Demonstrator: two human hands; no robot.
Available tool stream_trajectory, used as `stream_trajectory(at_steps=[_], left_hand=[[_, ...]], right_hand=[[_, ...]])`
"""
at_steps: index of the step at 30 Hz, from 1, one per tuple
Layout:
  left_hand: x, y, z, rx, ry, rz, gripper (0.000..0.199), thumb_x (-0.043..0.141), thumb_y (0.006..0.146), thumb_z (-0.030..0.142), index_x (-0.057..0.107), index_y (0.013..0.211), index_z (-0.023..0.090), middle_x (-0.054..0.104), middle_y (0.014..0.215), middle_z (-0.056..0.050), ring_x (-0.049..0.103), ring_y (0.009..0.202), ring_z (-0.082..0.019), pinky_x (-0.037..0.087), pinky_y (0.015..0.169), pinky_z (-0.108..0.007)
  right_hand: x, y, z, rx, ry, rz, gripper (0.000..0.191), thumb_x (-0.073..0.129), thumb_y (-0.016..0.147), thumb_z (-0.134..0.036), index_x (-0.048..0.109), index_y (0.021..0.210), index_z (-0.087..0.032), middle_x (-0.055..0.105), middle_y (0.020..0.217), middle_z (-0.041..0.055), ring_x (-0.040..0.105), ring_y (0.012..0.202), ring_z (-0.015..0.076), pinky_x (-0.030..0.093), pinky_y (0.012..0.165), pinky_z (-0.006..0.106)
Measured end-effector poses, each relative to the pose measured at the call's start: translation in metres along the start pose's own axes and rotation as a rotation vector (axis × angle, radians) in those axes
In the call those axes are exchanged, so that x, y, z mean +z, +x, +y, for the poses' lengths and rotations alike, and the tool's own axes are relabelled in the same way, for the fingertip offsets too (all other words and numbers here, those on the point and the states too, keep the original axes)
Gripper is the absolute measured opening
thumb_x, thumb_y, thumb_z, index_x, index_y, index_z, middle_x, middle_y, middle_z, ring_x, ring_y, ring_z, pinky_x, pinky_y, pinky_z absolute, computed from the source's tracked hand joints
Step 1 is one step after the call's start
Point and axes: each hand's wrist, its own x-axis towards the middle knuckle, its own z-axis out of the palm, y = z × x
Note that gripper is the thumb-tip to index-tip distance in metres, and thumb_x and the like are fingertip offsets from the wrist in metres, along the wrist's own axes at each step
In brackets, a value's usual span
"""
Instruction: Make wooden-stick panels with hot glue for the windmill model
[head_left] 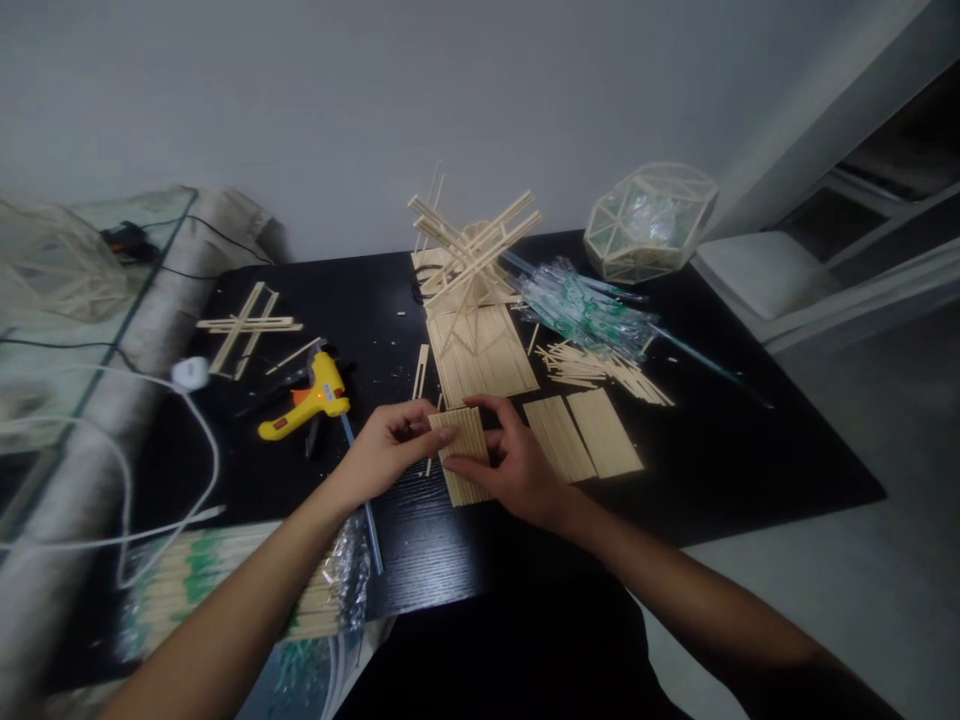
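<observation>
Between my two hands is a small panel of wooden sticks (466,468) laid side by side, held tilted above the black table. My left hand (394,440) pinches its left upper edge, thumb on the near face. On the opposite side my right hand (517,465) grips the right edge, with its thumb across the face and a finger at the top. Two similar stick panels (604,432) lie flat to the right of my right hand. Just beyond my hands lies a larger stick panel (487,350), with a windmill-like stick structure (476,250) at its far end.
A yellow glue gun (322,390) with a blue-grey glue stick stands at left, near crossed stick frames (244,325). Loose sticks (607,370) and plastic wrappers (592,310) lie at right, before a geometric stick frame (649,225). Bagged sticks (217,570) and a white cable (214,440) are front left.
</observation>
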Motion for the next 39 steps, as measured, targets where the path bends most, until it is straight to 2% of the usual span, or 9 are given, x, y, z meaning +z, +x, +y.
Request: stream_trajectory(at_steps=[4, 8, 12, 20, 24, 30, 35, 39], left_hand=[[0.0004, 0.0003, -0.0009, -0.042, -0.034, -0.044, 0.039, 0.083, 0.082, 0.051, 0.071, 0.077, 0.014, 0.064, 0.063, 0.001, 0.053, 0.055, -0.010, 0.042, 0.052, -0.021], [0.0000, 0.0006, -0.0016, -0.054, -0.029, -0.092, 0.033, 0.083, 0.083, 0.046, 0.075, 0.080, 0.014, 0.066, 0.062, 0.001, 0.054, 0.054, -0.009, 0.044, 0.053, -0.020], [-0.0001, 0.0002, -0.0018, -0.061, -0.003, -0.089, 0.033, 0.081, 0.085, 0.044, 0.073, 0.075, 0.014, 0.064, 0.058, 0.001, 0.053, 0.052, -0.008, 0.042, 0.050, -0.019], [0.0007, -0.0004, -0.0019, -0.062, -0.022, -0.090, 0.028, 0.083, 0.084, 0.040, 0.074, 0.077, 0.014, 0.064, 0.058, 0.001, 0.055, 0.052, -0.009, 0.044, 0.051, -0.019], [-0.0007, -0.0008, -0.0039, -0.044, -0.008, -0.083, 0.025, 0.080, 0.086, 0.037, 0.075, 0.079, 0.014, 0.066, 0.060, 0.000, 0.057, 0.054, -0.010, 0.045, 0.052, -0.020], [-0.0002, -0.0018, -0.0042, -0.041, 0.005, -0.153, 0.027, 0.078, 0.089, 0.039, 0.080, 0.097, 0.014, 0.079, 0.085, -0.006, 0.066, 0.068, -0.014, 0.053, 0.064, -0.024], [-0.0004, -0.0026, -0.0065, -0.045, 0.041, -0.157, 0.028, 0.074, 0.094, 0.041, 0.080, 0.093, 0.013, 0.074, 0.075, -0.004, 0.061, 0.064, -0.012, 0.048, 0.060, -0.022], [-0.0009, -0.0031, -0.0077, -0.050, 0.036, -0.158, 0.030, 0.073, 0.094, 0.042, 0.079, 0.095, 0.013, 0.072, 0.074, -0.004, 0.061, 0.064, -0.012, 0.048, 0.060, -0.022]], right_hand=[[-0.0003, 0.0000, -0.0016, 0.012, -0.002, -0.012, 0.071, 0.086, 0.083, -0.041, 0.047, 0.140, -0.028, 0.069, 0.072, -0.0062, 0.071, 0.063, 0.0199, 0.053, 0.057, 0.031], [-0.0012, -0.0004, -0.0001, 0.040, 0.024, -0.021, 0.073, 0.088, 0.081, -0.040, 0.047, 0.140, -0.028, 0.074, 0.079, -0.0029, 0.078, 0.075, 0.0242, 0.060, 0.067, 0.036], [-0.0013, -0.0006, 0.0007, 0.027, 0.014, -0.027, 0.072, 0.087, 0.082, -0.040, 0.047, 0.140, -0.027, 0.078, 0.085, 0.0004, 0.079, 0.076, 0.0252, 0.060, 0.067, 0.036], [-0.0004, -0.0011, 0.0009, -0.032, 0.034, -0.047, 0.074, 0.086, 0.083, -0.037, 0.043, 0.143, -0.029, 0.080, 0.100, 0.0042, 0.081, 0.092, 0.0286, 0.064, 0.082, 0.044], [-0.0025, -0.0001, 0.0031, -0.026, 0.019, -0.047, 0.073, 0.085, 0.084, -0.038, 0.043, 0.143, -0.029, 0.080, 0.099, 0.0040, 0.081, 0.090, 0.0283, 0.064, 0.078, 0.042], [-0.0042, 0.0014, 0.0043, -0.030, -0.010, -0.015, 0.071, 0.086, 0.084, -0.037, 0.046, 0.142, -0.028, 0.079, 0.092, 0.0015, 0.079, 0.085, 0.0266, 0.062, 0.076, 0.040], [-0.0030, 0.0005, 0.0025, -0.044, -0.057, 0.000, 0.071, 0.087, 0.083, -0.038, 0.047, 0.141, -0.027, 0.080, 0.092, 0.0023, 0.079, 0.084, 0.0272, 0.062, 0.075, 0.040], [-0.0040, 0.0008, 0.0044, -0.066, -0.077, -0.022, 0.070, 0.085, 0.085, -0.039, 0.045, 0.142, -0.028, 0.079, 0.096, 0.0033, 0.080, 0.089, 0.0282, 0.064, 0.080, 0.044]])
